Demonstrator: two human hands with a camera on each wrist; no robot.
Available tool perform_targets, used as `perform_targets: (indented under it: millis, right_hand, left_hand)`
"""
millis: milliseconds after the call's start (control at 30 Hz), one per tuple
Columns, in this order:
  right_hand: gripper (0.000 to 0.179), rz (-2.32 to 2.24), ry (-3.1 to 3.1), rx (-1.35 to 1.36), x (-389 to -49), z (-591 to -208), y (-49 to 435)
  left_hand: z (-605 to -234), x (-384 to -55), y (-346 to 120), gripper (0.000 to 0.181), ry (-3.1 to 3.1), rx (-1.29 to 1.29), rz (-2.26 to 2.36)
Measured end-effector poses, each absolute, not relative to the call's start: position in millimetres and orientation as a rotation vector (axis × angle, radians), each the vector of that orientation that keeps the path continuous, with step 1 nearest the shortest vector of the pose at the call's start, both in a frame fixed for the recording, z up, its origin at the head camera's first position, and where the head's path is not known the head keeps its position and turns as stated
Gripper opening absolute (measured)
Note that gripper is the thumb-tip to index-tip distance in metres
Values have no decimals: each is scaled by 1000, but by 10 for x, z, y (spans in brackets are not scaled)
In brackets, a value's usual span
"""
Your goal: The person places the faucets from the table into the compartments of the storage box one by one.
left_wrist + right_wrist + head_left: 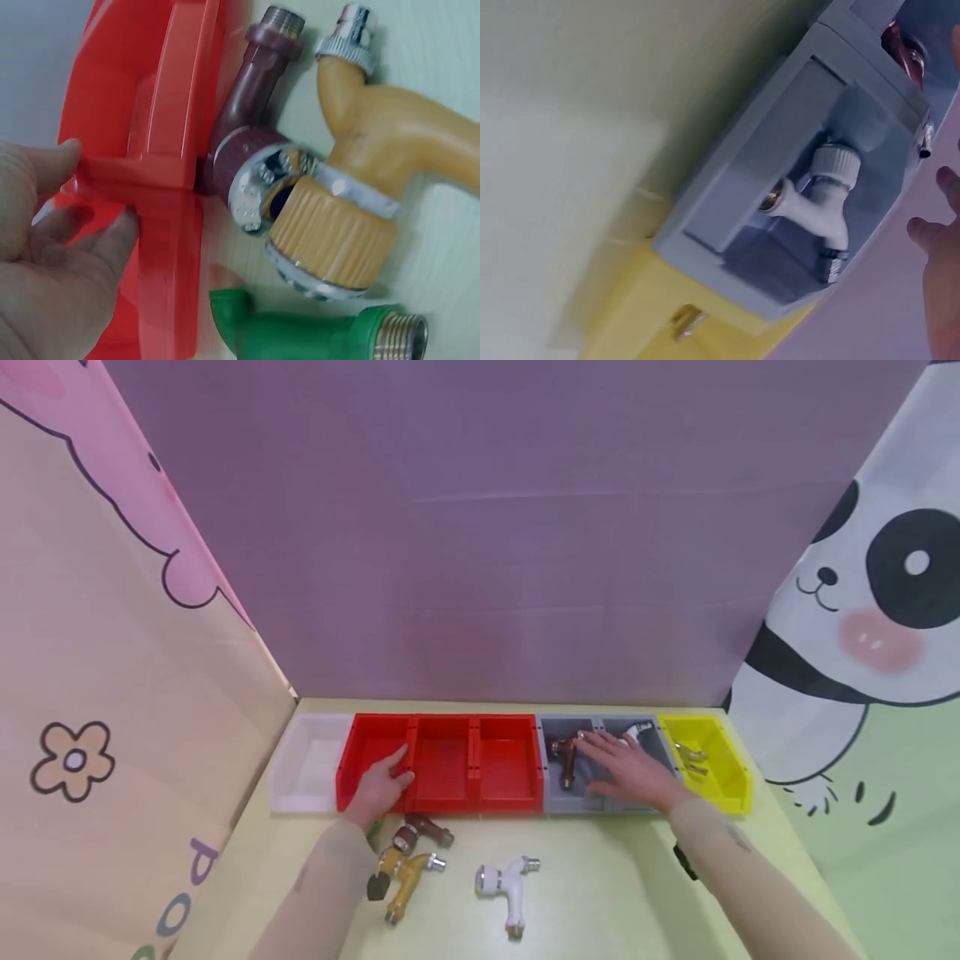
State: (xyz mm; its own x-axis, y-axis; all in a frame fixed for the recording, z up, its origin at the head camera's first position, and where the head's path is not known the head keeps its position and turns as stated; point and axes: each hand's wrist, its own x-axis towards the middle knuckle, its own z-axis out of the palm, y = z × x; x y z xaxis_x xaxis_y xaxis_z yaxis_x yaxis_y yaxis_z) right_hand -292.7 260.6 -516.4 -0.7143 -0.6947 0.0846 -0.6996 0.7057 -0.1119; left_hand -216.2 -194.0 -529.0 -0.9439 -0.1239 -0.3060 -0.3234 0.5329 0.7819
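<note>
My left hand (381, 787) is at the leftmost red bins, its thumb and fingers (120, 232) on either side of the wall between two red bins (112, 176), pinching it. Near that hand lie a maroon tap (251, 97), a yellow-orange tap (375, 142) and a green tap (300, 334). My right hand (630, 768) hovers over the grey bins (551, 797) with its fingers spread and holds nothing. Below it, a reddish-brown tap (567, 764) sits in the left grey bin, and a white tap (821, 210) in the right one, partly hidden in the head view.
The bins stand in a row along the table's back, with a white bin (285, 785) at the left end and a yellow bin (738, 789) holding small metal taps (692, 756) at the right. Another white tap (512, 885) lies on the table (600, 893) in front. Printed curtains surround it.
</note>
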Motion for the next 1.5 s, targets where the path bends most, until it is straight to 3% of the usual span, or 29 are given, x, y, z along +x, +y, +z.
perform_targets:
  millis: [233, 500, 867, 1067, 1500]
  right_hand:
    - [71, 588, -3010, 819, -2868, -5201, 2785]
    - [68, 1041, -3078, 476, -2813, -5177, 2841]
    - [65, 1489, -3105, 234, -2805, -5241, 2802]
    - [63, 1566, -3100, 201, -2801, -5272, 2812]
    - [64, 1554, -3128, 164, -2786, -5256, 2793]
  left_hand:
    - [-5145, -1994, -1672, 70, 2805, -109, 1130]
    - [-4977, -1580, -1178, 78, 2820, 227, 797]
    - [-5336, -1005, -724, 91, 2695, 610, 575]
    - [-5478, -905, -631, 100, 2701, 676, 512]
    - [-5570, -881, -570, 99, 2688, 661, 475]
